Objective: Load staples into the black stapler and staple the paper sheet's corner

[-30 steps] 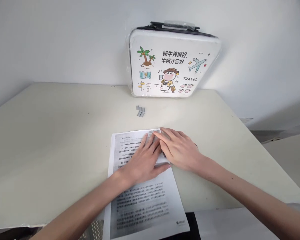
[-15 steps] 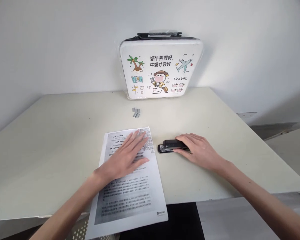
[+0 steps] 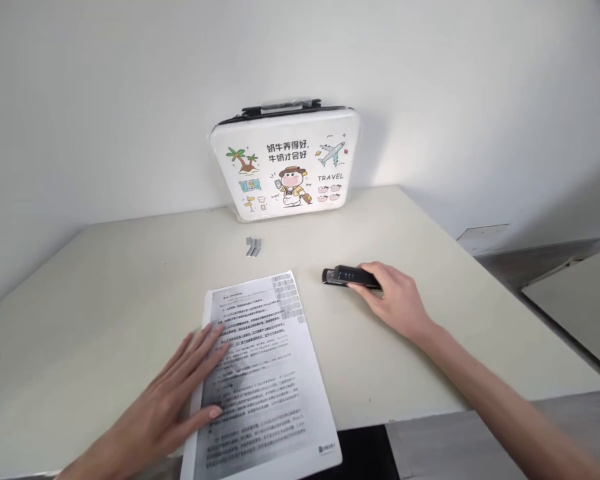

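A black stapler (image 3: 341, 274) is gripped at its rear end by my right hand (image 3: 397, 299), its front pointing left. Printed paper (image 3: 260, 387) lies on the table, its lower part reaching past the near edge; whether it is one sheet or a stack, I cannot tell. Resting over the paper's left edge is my left hand (image 3: 173, 393), fingers stretched out and holding nothing. Several small strips of staples (image 3: 253, 247) lie on the table beyond the paper's top edge.
At the back of the table (image 3: 115, 300), a white case (image 3: 287, 167) with cartoon prints and a black handle leans near the wall. Something black (image 3: 367, 453) shows below the table's near edge.
My left hand has slid from the top of the paper down and left to its left edge. My right hand keeps hold of the stapler, now farther from the paper. The view has shifted.
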The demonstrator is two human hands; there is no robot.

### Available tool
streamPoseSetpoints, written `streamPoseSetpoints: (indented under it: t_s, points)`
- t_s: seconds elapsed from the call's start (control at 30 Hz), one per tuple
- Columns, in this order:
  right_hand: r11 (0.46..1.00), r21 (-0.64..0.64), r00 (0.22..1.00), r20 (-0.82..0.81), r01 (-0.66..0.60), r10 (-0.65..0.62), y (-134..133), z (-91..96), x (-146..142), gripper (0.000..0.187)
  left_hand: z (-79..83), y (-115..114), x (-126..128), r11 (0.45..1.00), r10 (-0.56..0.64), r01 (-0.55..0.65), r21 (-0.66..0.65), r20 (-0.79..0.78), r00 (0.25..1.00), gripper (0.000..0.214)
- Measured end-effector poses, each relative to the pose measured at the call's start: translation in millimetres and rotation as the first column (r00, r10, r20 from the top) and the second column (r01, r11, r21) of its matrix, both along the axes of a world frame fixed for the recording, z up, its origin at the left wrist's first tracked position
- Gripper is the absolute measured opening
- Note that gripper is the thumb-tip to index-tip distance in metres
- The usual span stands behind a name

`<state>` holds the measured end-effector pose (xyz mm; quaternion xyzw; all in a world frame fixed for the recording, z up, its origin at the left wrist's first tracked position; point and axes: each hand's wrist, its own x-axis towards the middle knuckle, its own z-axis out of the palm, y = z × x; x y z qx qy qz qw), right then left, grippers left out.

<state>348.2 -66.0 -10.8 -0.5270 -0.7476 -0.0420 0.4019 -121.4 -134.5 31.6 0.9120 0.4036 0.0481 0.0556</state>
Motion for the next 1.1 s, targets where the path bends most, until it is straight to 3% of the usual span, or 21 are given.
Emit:
streamPoseSetpoints:
  t_s: [0.2,0.5,0.73,0.83,0.93,1.0,1.1]
  points:
    - [0.990,0.119,0.996,0.060,-0.072,0.065,0.4,6.6,-4.8,0.013,-9.0,38.7,97.7,0.992,-0.116,0.116,-0.039,0.019,0.993,0.096]
    - [0.979,0.194,0.997,-0.047,0.069,-0.061,2.3,15.3,8.2,0.016,-13.6,133.1,231.2,0.963,-0.175,0.177,-0.204,0.028,0.984,0.100]
    - [0.975,0.210,0.997,-0.035,0.075,-0.069,6.0,12.8,8.2,0.018,-25.1,157.6,304.4,0.961,-0.216,0.227,-0.159,0.084,0.973,0.099]
    - [0.976,0.204,0.995,-0.068,0.083,-0.070,5.7,12.6,7.3,0.017,-26.9,161.7,303.2,0.951,-0.237,0.264,-0.159,0.170,0.957,0.084]
    - [0.981,0.166,0.990,-0.115,0.101,-0.082,4.9,12.0,8.1,0.015,-24.6,164.3,271.6,0.944,-0.253,0.304,-0.127,0.310,0.916,0.072]
    - [0.988,0.119,0.987,-0.133,0.102,-0.086,4.1,10.8,9.1,0.016,-21.3,163.3,239.8,0.957,-0.173,0.243,-0.156,0.367,0.914,0.071]
    - [0.999,0.008,0.983,-0.177,0.054,-0.051,3.2,10.1,8.1,0.018,-14.2,156.6,190.0,0.949,0.045,0.103,-0.299,0.452,0.891,0.066]
